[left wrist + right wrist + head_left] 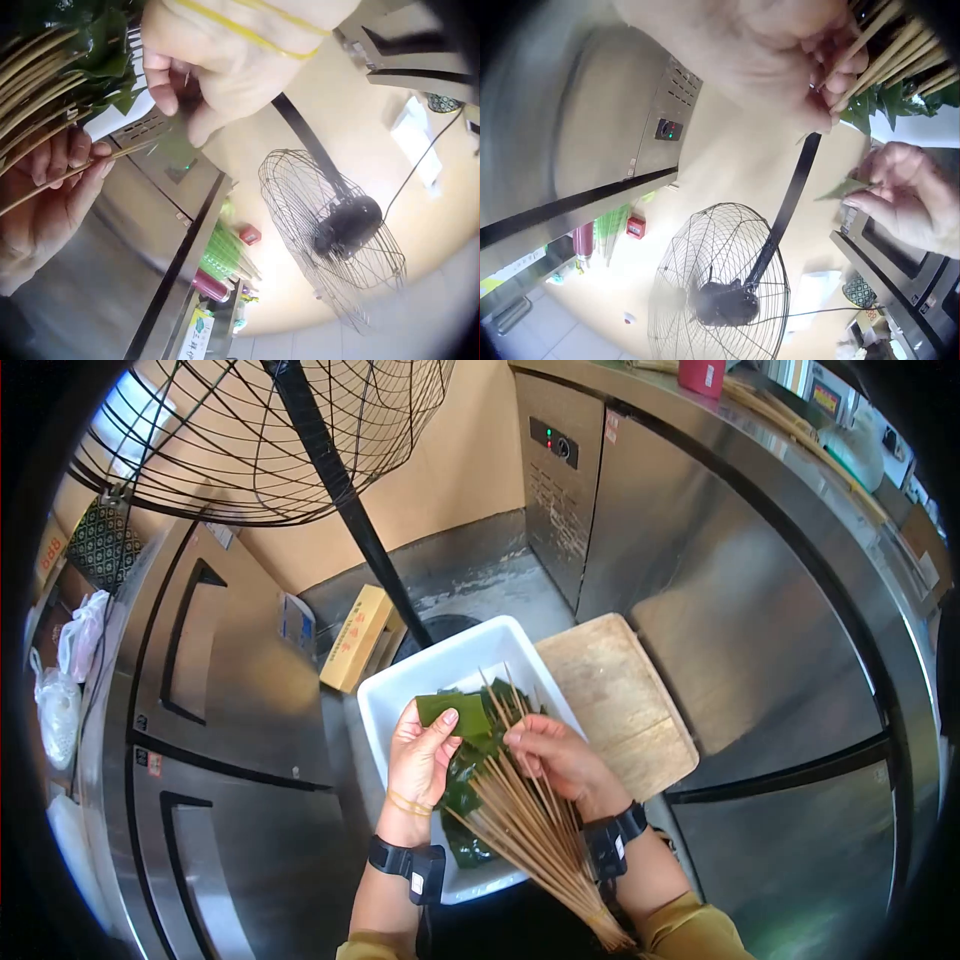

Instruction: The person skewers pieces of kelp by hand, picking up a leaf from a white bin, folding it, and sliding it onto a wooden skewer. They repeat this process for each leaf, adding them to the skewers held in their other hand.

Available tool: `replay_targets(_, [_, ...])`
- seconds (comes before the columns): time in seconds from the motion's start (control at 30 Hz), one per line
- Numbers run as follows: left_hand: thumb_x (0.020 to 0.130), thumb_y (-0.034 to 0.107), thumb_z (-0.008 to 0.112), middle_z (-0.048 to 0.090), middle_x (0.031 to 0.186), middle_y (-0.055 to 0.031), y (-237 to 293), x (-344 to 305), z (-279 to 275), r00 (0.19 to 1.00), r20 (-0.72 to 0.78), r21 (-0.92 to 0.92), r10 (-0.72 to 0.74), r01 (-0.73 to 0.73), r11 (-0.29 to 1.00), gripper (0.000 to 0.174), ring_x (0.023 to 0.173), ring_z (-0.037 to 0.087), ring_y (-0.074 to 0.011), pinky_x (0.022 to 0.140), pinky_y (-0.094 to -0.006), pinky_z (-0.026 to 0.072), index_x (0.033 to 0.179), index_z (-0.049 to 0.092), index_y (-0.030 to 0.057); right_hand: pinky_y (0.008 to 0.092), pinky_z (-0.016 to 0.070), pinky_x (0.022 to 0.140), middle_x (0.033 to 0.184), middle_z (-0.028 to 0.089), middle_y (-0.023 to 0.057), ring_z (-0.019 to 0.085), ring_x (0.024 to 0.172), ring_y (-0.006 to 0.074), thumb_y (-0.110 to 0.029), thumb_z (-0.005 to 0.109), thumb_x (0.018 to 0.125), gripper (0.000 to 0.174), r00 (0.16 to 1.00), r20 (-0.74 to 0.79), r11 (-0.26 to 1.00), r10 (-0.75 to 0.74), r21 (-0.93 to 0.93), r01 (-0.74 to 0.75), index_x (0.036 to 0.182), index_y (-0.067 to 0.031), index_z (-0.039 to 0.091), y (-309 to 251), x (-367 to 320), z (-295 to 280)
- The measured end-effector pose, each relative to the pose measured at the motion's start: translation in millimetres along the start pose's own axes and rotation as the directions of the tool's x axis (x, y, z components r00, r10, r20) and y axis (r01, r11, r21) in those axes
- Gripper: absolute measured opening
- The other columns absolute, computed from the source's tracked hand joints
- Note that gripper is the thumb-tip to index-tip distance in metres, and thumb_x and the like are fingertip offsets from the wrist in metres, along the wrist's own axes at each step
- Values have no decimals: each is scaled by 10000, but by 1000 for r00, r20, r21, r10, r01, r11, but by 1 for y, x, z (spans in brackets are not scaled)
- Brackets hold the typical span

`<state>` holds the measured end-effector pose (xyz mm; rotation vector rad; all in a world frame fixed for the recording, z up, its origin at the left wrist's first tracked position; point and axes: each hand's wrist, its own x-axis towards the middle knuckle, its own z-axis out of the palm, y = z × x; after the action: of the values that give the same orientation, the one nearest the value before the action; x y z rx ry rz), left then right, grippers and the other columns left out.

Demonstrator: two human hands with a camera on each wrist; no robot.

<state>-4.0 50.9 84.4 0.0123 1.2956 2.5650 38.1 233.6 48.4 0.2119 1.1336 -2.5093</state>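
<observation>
My left hand [415, 760] holds a flat green sheet that looks like kelp [455, 714] between thumb and fingers, over the white basin [382, 705]. To its right, my right hand [562, 760] pinches a thin bamboo skewer [71, 174], its tip pointing toward the sheet in the left wrist view. A fanned bundle of bamboo skewers [540, 840] lies under the right hand, from the basin down toward my lap. Dark green, glossy kelp pieces [468, 850] fill the basin's middle. In the right wrist view, the held sheet [846, 189] appears edge-on.
A wooden board [620, 705] lies right of the basin. Behind it a black pole carries a wire-cage fan [270, 440], beside a yellow cardboard box [357, 640]. Steel cabinets stand at left [250, 690] and right [740, 600].
</observation>
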Motion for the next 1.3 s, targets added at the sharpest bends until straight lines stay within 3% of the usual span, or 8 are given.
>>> replay_targets(0.07, [873,65,621,650,911,-6,-9,11,-4,997,-72,-56,-19,15,998,115,758,611,-75,598,-184,480,982,594,89,166,335,449,665,573,-13,448,487,33,-128,611,885,93,1000,-11,1000,17,-25,-17,815,-80,571,-4,-2,4])
replay_targets(0.1, [881,144,632,648,874,18,-12,15,-3,991,-131,-37,-10,5,999,89,701,586,-41,517,-157,424,958,614,101,173,333,456,665,578,0,445,487,41,-127,602,890,90,1000,-17,999,25,-35,-26,823,-72,574,-6,-3,6])
replay_targets(0.2, [888,204,629,646,862,28,-14,24,-8,976,-214,-58,-46,34,998,124,698,591,-40,502,-155,416,952,614,99,177,322,458,693,605,33,434,483,47,-129,579,905,90,998,-3,997,60,-39,-60,846,-62,579,-6,-3,8])
replay_targets(0.37, [893,94,575,641,905,-27,-11,29,-18,984,-177,-45,20,-29,999,101,729,620,-108,596,-216,528,993,576,79,146,329,451,688,601,4,440,487,23,-145,580,910,83,998,26,996,64,-56,-62,867,-74,580,-5,-1,13])
replay_targets(0.67, [882,52,599,623,903,-8,-8,19,-15,990,-143,-10,8,-9,1000,97,806,600,-100,707,-245,514,974,577,74,142,326,451,692,600,15,432,488,25,-143,576,911,74,999,4,993,49,-106,-48,890,-73,571,-3,-3,16])
replay_targets(0.77, [875,51,611,623,890,1,-13,20,-23,994,-108,-81,26,-35,996,89,803,597,-98,728,-258,510,952,580,83,140,320,449,685,598,13,431,488,23,-138,581,907,72,998,19,992,53,-114,-50,874,-77,567,-1,-2,16])
replay_targets(1.07, [854,46,638,628,897,1,-6,24,-18,975,-216,-220,52,-100,970,112,785,590,-86,660,-226,480,931,579,101,164,321,470,687,606,37,429,493,47,-131,586,900,78,996,54,988,70,-139,-62,887,-54,585,2,1,14])
replay_targets(1.3, [858,70,642,633,868,11,-8,29,-23,970,-226,-138,93,-126,982,101,743,565,-66,588,-204,428,951,607,79,145,343,455,686,608,27,444,485,31,-133,589,904,80,994,66,980,86,-183,-72,888,-56,582,3,4,13])
